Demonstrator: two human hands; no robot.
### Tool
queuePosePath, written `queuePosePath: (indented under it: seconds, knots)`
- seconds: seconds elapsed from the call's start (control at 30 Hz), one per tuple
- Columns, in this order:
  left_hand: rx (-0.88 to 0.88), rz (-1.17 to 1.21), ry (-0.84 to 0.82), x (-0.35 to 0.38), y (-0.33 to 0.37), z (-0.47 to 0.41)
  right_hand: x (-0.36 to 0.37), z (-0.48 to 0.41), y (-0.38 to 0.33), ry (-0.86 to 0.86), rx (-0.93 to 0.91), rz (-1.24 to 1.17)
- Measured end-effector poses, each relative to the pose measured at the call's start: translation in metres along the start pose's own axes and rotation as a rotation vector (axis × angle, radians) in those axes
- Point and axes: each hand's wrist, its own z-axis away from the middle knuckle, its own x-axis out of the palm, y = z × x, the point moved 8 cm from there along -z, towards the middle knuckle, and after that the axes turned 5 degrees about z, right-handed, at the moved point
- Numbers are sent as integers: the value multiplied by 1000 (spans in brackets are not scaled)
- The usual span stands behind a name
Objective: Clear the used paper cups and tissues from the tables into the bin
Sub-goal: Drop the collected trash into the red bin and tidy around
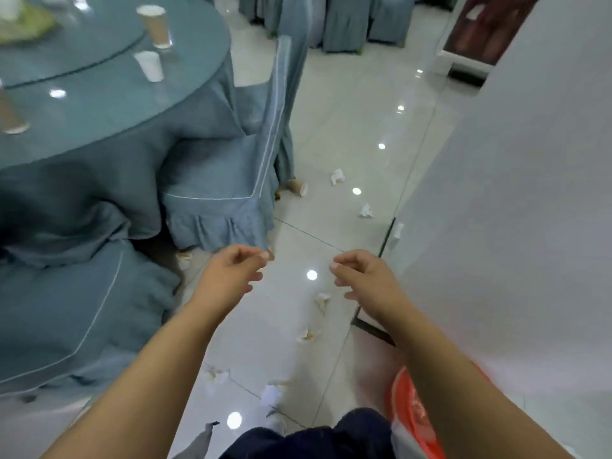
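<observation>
My left hand (233,271) and my right hand (362,279) reach forward over the tiled floor, both empty with fingers loosely curled and apart. On the round table (109,104) at upper left stand a brown paper cup (155,26), a white paper cup (149,66) and a third cup (11,115) at the left edge. A brown cup (298,187) lies on its side on the floor by a chair leg. Crumpled tissues lie on the floor ahead (337,176), (366,211), (323,300), (308,334), and near my feet (217,376), (273,392). A red bin (405,405) sits at lower right, partly hidden by my right arm.
Two blue-covered chairs (215,180), (76,313) stand against the table on my left. A white wall (516,200) closes in on the right. More covered chairs (344,24) stand at the back. A tiled aisle runs between chairs and wall.
</observation>
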Motion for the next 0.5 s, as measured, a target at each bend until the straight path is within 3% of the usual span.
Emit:
queuePosePath:
  seconds: [0.2,0.5]
  knots:
    - [79,134,193,-117,26,23,87,-7,-95,-146,-151,19]
    - [224,231,404,-230,68,38,183,-23,-196,-293,-303,8]
